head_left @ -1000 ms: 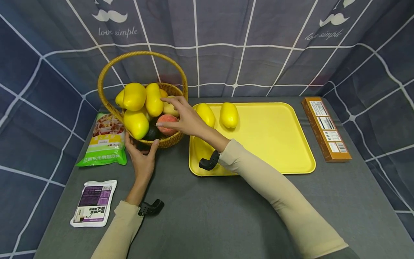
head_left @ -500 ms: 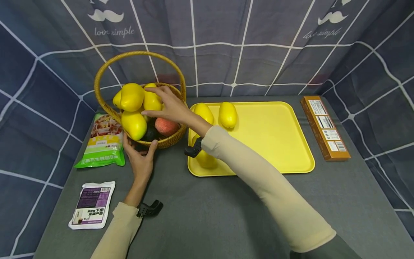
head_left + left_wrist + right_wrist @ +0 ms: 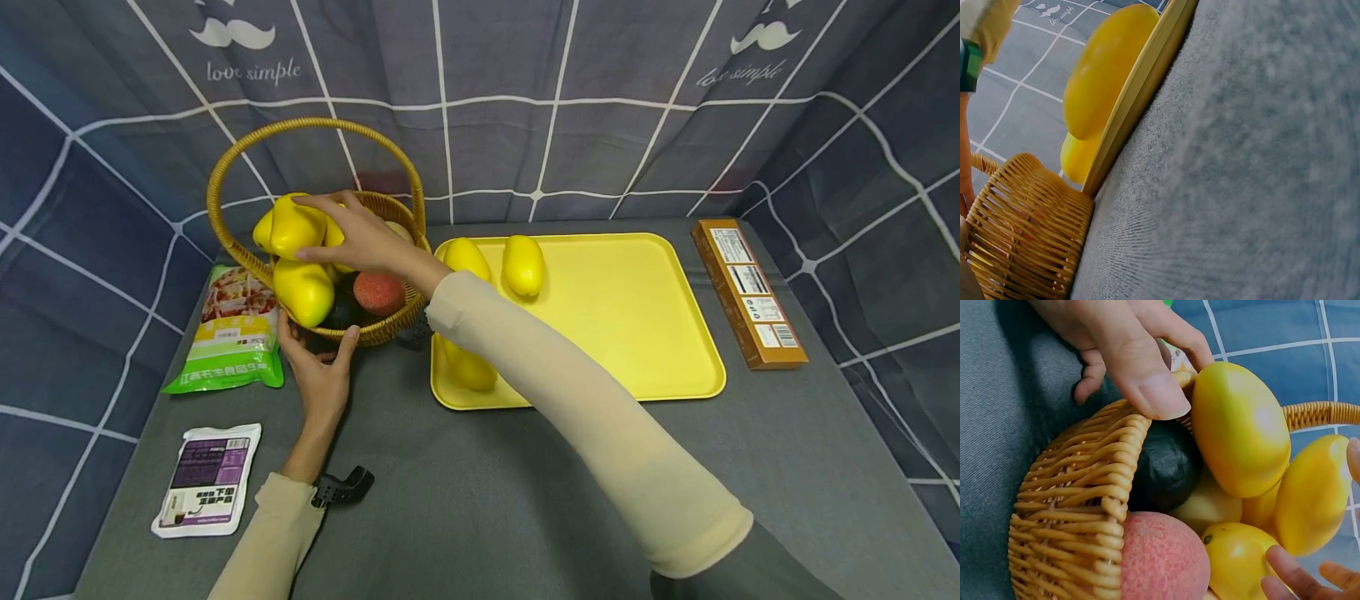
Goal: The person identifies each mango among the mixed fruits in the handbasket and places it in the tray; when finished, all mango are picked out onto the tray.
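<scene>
A wicker basket with a tall handle holds several yellow mangoes, a dark avocado and a reddish peach. My left hand holds the basket's front edge, its thumb on the rim in the right wrist view. Over the basket, my right hand spreads thumb and fingers beside the uppermost mango; I cannot tell whether they touch it. Beside the basket lies a yellow tray with a mango and others on it, partly hidden by my right sleeve.
Left of the basket lies a green food packet, with a white and purple pouch nearer me. An orange-brown box lies right of the tray. A checked curtain hangs behind and at both sides.
My right hand has moved left across the basket, from above the peach to the uppermost mango. My left hand stays on the basket's front. The head view has shifted slightly.
</scene>
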Demonstrator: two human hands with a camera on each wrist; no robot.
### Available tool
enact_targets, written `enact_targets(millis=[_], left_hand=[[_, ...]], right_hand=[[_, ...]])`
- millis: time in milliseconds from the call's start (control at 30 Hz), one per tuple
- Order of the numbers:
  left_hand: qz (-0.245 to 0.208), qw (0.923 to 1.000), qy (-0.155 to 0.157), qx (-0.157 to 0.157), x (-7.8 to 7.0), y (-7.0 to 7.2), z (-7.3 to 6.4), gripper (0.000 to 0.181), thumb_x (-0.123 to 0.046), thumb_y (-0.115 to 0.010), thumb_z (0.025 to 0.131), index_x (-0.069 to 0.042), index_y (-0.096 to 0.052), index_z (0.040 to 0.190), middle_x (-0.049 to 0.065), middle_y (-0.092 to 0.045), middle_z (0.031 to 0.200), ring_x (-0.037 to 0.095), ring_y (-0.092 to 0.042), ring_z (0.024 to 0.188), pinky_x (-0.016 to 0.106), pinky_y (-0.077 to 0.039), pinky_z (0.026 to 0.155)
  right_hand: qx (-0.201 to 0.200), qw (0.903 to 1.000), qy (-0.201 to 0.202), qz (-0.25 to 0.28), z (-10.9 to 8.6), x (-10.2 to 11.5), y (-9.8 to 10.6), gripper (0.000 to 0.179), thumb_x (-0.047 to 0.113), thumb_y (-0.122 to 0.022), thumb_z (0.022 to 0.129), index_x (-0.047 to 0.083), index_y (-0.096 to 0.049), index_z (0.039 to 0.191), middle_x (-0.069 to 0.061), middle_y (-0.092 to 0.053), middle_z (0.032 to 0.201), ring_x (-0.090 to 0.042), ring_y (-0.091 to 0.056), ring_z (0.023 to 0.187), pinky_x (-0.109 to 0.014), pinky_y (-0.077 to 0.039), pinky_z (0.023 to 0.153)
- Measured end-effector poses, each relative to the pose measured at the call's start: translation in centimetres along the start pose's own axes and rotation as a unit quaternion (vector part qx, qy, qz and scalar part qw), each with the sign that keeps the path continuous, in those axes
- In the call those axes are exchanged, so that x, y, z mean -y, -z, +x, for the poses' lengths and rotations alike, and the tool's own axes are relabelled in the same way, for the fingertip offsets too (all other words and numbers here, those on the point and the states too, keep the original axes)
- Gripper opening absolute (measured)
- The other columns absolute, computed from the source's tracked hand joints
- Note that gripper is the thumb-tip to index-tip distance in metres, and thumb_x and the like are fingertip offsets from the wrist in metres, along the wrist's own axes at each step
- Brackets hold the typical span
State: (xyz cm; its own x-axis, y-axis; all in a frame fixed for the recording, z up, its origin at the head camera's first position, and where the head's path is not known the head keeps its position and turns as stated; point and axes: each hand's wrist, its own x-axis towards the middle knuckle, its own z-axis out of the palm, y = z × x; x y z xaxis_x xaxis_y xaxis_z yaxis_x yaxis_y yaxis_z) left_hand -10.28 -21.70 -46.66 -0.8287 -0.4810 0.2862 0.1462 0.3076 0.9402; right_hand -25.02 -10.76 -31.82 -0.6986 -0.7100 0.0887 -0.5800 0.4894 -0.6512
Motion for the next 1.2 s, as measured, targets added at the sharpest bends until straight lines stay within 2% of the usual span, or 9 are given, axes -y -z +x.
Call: enact_targets(millis=[267, 433, 533, 667, 767, 1200], left_hand=[[0.005, 1.0, 0.004, 0.007, -0.5, 0.2, -0.1, 0.094, -0.03, -0.071, 0.089, -0.026, -0.005, 0.157, -0.001, -0.017, 0.16, 0.016, -0.032, 0.138, 0.029, -0.04, 0.083], [0.002, 0.9999, 0.001, 0.014, -0.6, 0.1, 0.0, 0.094, -0.03, -0.071, 0.09, -0.028, -0.005, 0.157, -0.002, -0.015, 0.16, 0.014, -0.03, 0.14, 0.03, -0.041, 0.083], [-0.007, 0.9998, 0.005, 0.017, -2.2, 0.0, -0.3, 0.092, -0.029, -0.069, 0.091, -0.022, -0.006, 0.157, 0.004, -0.015, 0.161, 0.021, -0.028, 0.142, 0.03, -0.04, 0.083], [-0.012, 0.9996, 0.014, 0.022, -4.7, 0.0, -0.7, 0.09, -0.023, -0.067, 0.092, -0.008, -0.005, 0.156, 0.013, -0.013, 0.16, 0.028, -0.027, 0.142, 0.033, -0.039, 0.084], [-0.008, 0.9996, 0.012, 0.024, -4.8, 0.1, -0.8, 0.091, -0.019, -0.067, 0.092, -0.005, -0.004, 0.156, 0.014, -0.013, 0.16, 0.026, -0.027, 0.142, 0.036, -0.039, 0.085], [-0.016, 0.9997, 0.004, 0.018, -4.3, 0.3, -0.8, 0.091, -0.018, -0.068, 0.091, -0.005, -0.006, 0.156, 0.013, -0.013, 0.16, 0.026, -0.027, 0.142, 0.044, -0.039, 0.084]], right_hand=[[0.019, 0.9997, -0.014, 0.002, 1.1, 0.7, -0.4, 0.079, 0.059, -0.06, 0.089, 0.042, -0.019, 0.155, 0.001, -0.026, 0.157, -0.015, -0.041, 0.135, -0.03, -0.038, 0.104], [0.023, 0.9997, -0.008, 0.001, 1.7, 0.6, -0.5, 0.079, 0.058, -0.059, 0.09, 0.041, -0.018, 0.155, 0.002, -0.026, 0.157, -0.012, -0.036, 0.136, -0.026, -0.039, 0.102], [0.021, 0.9998, -0.006, -0.003, 2.0, 0.6, -0.7, 0.078, 0.058, -0.059, 0.09, 0.04, -0.02, 0.156, 0.003, -0.028, 0.157, -0.009, -0.028, 0.139, -0.023, -0.037, 0.102], [0.015, 0.9998, -0.013, 0.002, 2.1, 0.7, -0.8, 0.079, 0.058, -0.061, 0.089, 0.039, -0.022, 0.155, 0.003, -0.029, 0.156, -0.008, -0.026, 0.139, -0.023, -0.036, 0.103], [0.009, 0.9998, -0.017, 0.008, 2.1, 0.8, -1.0, 0.079, 0.056, -0.062, 0.089, 0.037, -0.023, 0.155, 0.002, -0.031, 0.154, -0.008, -0.03, 0.136, -0.023, -0.037, 0.101], [-0.022, 0.9992, -0.01, 0.03, 1.8, 0.5, -1.4, 0.077, 0.052, -0.067, 0.088, 0.034, -0.03, 0.153, 0.0, -0.038, 0.149, -0.012, -0.038, 0.126, -0.024, -0.042, 0.094]])
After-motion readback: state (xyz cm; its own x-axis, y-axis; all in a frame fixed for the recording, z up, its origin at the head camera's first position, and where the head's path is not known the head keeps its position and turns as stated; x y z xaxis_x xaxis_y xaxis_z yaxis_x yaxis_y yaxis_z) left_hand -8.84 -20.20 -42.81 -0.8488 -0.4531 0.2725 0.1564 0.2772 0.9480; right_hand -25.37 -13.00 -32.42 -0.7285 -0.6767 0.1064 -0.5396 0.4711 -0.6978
